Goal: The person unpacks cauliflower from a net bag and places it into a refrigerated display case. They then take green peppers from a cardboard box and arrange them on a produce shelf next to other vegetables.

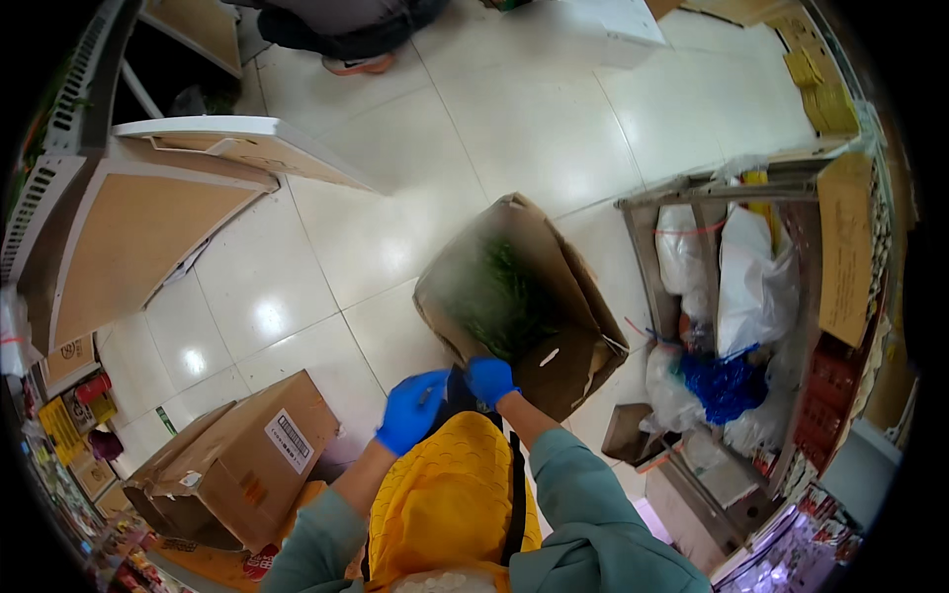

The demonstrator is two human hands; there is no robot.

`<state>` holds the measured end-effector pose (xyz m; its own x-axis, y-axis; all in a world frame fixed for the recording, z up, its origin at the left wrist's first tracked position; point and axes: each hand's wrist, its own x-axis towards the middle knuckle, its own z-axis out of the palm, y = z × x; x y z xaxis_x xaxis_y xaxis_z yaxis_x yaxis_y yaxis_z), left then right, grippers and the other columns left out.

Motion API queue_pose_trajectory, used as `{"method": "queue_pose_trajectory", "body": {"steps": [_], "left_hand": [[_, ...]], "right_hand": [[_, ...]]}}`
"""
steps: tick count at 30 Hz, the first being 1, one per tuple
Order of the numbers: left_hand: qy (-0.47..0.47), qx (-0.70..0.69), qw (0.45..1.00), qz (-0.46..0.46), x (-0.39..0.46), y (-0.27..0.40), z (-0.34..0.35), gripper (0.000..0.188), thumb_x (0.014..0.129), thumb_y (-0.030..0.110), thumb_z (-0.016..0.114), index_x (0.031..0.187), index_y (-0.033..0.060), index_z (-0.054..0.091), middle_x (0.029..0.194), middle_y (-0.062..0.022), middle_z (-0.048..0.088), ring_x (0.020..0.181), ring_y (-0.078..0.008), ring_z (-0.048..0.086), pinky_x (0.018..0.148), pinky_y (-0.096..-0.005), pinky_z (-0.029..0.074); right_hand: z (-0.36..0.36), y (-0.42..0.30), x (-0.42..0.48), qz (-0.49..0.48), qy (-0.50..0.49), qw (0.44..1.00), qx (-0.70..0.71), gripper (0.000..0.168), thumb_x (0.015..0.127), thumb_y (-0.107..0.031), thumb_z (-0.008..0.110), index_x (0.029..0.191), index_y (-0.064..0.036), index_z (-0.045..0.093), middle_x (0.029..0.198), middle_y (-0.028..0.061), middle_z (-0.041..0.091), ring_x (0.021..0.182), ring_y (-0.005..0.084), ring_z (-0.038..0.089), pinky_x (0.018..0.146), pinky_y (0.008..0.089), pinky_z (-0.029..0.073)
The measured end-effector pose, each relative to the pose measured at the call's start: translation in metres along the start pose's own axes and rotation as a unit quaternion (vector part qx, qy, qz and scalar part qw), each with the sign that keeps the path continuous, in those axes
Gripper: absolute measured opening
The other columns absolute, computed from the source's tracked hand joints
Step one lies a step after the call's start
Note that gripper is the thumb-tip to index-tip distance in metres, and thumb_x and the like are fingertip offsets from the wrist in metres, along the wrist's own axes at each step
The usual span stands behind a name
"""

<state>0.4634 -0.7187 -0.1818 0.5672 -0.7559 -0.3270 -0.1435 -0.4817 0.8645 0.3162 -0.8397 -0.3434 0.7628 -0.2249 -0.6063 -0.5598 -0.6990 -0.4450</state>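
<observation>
Both hands wear blue gloves and are held close together in front of the yellow apron [445,504]. My left hand [412,409] is beside a dark item [454,393] between the hands; whether it grips the item is unclear. My right hand [489,381] lies at the near edge of an open cardboard box [567,378], its fingers curled and partly hidden. The box stands on the tiled floor, with long green vegetables [508,296] inside. Part of the box and its contents is blurred.
A closed-looking cardboard box [245,452] lies at the lower left. A metal rack [712,194] with plastic bags [756,274] stands at the right. Board-sided display stands [163,222] are at the left. Another person [341,30] is at the top, on the tiled floor.
</observation>
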Motion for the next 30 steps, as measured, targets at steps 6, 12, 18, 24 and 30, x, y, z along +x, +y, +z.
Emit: {"method": "queue_pose_trajectory", "body": {"steps": [6, 12, 18, 24, 30], "left_hand": [[-0.108, -0.083, 0.986, -0.095, 0.077, -0.064, 0.109, 0.028, 0.089, 0.018, 0.054, 0.112, 0.0043, 0.061, 0.102, -0.0198, 0.064, 0.091, -0.0359, 0.061, 0.08, -0.0376, 0.049], [-0.251, 0.235, 0.928, -0.145, 0.142, -0.287, 0.259, 0.032, 0.092, 0.022, 0.045, 0.116, 0.0034, 0.058, 0.109, -0.019, 0.062, 0.097, -0.0345, 0.06, 0.084, -0.0402, 0.047], [-0.231, 0.389, 0.855, -0.252, 0.244, -0.408, 0.279, 0.034, 0.088, 0.02, 0.052, 0.117, 0.0036, 0.056, 0.114, -0.0151, 0.059, 0.102, -0.0288, 0.057, 0.087, -0.0383, 0.046], [-0.041, 0.004, 0.926, -0.374, 0.245, -0.399, 0.255, 0.041, 0.081, 0.018, 0.064, 0.118, 0.0042, 0.056, 0.114, -0.0089, 0.059, 0.103, -0.0218, 0.054, 0.087, -0.0353, 0.045], [-0.095, -0.128, 0.887, -0.433, 0.242, -0.376, 0.227, 0.045, 0.076, 0.017, 0.072, 0.117, 0.0054, 0.057, 0.114, -0.0048, 0.058, 0.102, -0.0169, 0.054, 0.085, -0.0331, 0.045]], "right_hand": [[0.011, 0.096, 0.03, 0.039, -0.003, 0.982, 0.186, 0.042, 0.086, -0.041, 0.054, 0.114, -0.009, 0.059, 0.11, 0.0226, 0.06, 0.098, 0.0386, 0.058, 0.084, 0.0453, 0.047], [0.018, 0.218, 0.15, 0.106, 0.064, 0.984, 0.132, 0.061, 0.083, -0.034, 0.059, 0.132, -0.002, 0.043, 0.133, 0.0244, 0.044, 0.121, 0.0372, 0.045, 0.1, 0.0415, 0.039], [0.059, 0.247, 0.237, 0.109, 0.136, 0.982, 0.078, 0.074, 0.082, -0.045, 0.058, 0.137, -0.002, 0.035, 0.139, 0.0228, 0.037, 0.128, 0.0349, 0.038, 0.104, 0.0403, 0.034], [0.088, 0.298, 0.25, 0.122, -0.017, 0.982, 0.141, 0.064, 0.087, -0.047, 0.051, 0.13, -0.001, 0.044, 0.133, 0.0192, 0.046, 0.122, 0.0313, 0.044, 0.099, 0.0417, 0.039], [0.097, 0.312, 0.233, 0.132, -0.006, 0.98, 0.15, 0.067, 0.083, -0.042, 0.058, 0.133, -0.001, 0.04, 0.133, 0.0181, 0.047, 0.123, 0.0292, 0.043, 0.101, 0.0402, 0.037]]}}
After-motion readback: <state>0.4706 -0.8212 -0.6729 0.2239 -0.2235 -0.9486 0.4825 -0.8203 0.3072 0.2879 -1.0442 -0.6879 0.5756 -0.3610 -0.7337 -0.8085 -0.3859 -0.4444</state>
